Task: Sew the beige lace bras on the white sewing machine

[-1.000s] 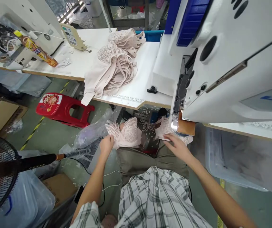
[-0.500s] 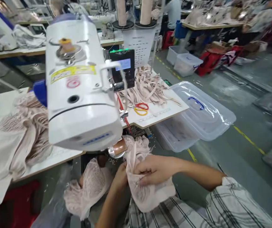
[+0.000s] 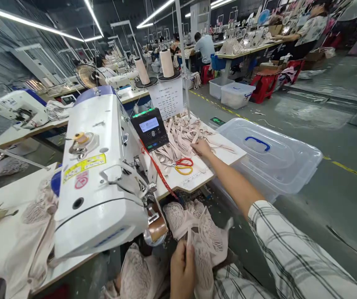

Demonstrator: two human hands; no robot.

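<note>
Low in front, my left hand [image 3: 183,268] pinches a pale pink lace bra [image 3: 208,245] between thumb and finger. The bra hangs beside the sewing machine's [image 3: 100,187] free arm. My right hand [image 3: 201,147] reaches out to a heap of pale pink fabric straps [image 3: 181,135] on the table's right part, its fingers closed on a strap there. Red and yellow-handled scissors [image 3: 183,166] lie just in front of that heap. A second lace piece [image 3: 141,272] hangs under the machine head.
More pink pieces [image 3: 37,232] lie on the table left of the machine. A control panel [image 3: 150,129] and thread cones [image 3: 166,63] stand behind. On the right floor is a lidded clear bin [image 3: 278,158]. Other people sit at tables further back.
My right hand has left the bra and moved up and forward to the strap heap. My left hand keeps the bra. The view has tilted upward.
</note>
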